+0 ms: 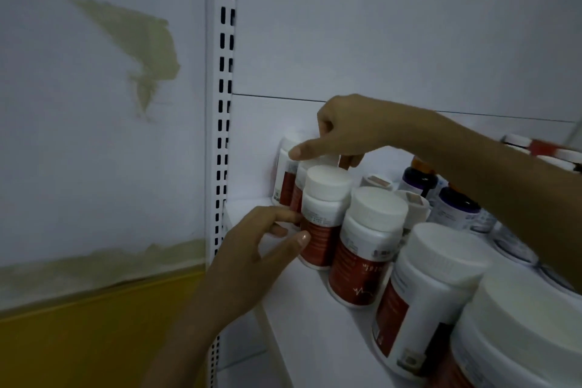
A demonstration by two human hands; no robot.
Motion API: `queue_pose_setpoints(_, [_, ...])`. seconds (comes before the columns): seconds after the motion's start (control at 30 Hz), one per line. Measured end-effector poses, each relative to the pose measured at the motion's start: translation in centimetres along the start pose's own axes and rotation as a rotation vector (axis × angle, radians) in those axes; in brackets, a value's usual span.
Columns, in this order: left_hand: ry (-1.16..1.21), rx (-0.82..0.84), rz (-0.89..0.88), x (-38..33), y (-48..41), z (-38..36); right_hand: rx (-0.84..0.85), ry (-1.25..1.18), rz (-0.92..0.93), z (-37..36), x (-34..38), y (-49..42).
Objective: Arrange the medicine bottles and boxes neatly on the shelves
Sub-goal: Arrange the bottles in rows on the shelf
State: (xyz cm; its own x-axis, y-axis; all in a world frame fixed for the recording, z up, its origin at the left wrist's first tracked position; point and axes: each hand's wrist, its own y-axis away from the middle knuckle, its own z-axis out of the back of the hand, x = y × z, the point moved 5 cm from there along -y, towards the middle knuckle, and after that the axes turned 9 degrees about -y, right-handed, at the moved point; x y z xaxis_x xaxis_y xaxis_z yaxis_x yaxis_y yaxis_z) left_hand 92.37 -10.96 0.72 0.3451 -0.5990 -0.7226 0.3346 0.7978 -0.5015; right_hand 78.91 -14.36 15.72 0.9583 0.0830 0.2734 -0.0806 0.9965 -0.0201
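As the left hand and right hand, gripping nothing, touch red-labelled white plastic bottles, an uneven push could topple them.

And the tall bottles run along the shelf from far left to near right, smaller bottles behind, slotted upright at left.

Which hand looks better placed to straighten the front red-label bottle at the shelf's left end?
Left. The left hand has its fingers against the side of the front bottle, while the right hand is up over the caps of the rear bottles.
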Motion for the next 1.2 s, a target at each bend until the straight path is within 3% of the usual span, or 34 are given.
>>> queue_pose_setpoints(0.23, [-0.012,-0.052,-0.003,-0.3,-0.2,-0.2,-0.068,-0.102,0.117,0.7,1.1,0.2])
queue_pose_setpoints(0.47, [0.063,-0.411,-0.033,-1.1,0.6,2.4,-0.109,-0.279,0.237,2.7,3.2,1.2])
queue_pose_setpoints(0.6, [0.137,-0.66,0.106,-1.1,1.5,4.7,0.002,-0.429,0.325,3.2,4.1,1.8])
queue_pose_setpoints(0.67, [0.229,-0.638,0.164,-1.4,1.5,5.3,0.097,-0.52,0.4,3.3,4.6,2.3])
queue_pose_setpoints(0.87, [0.64,-0.332,0.275,-2.9,0.8,5.5,0.28,-0.614,0.581,2.9,5.7,3.3])
queue_pose_setpoints(1.2, [0.458,-0.399,0.131,-4.6,1.4,7.4,0.298,-0.684,0.644,3.5,6.6,5.6])
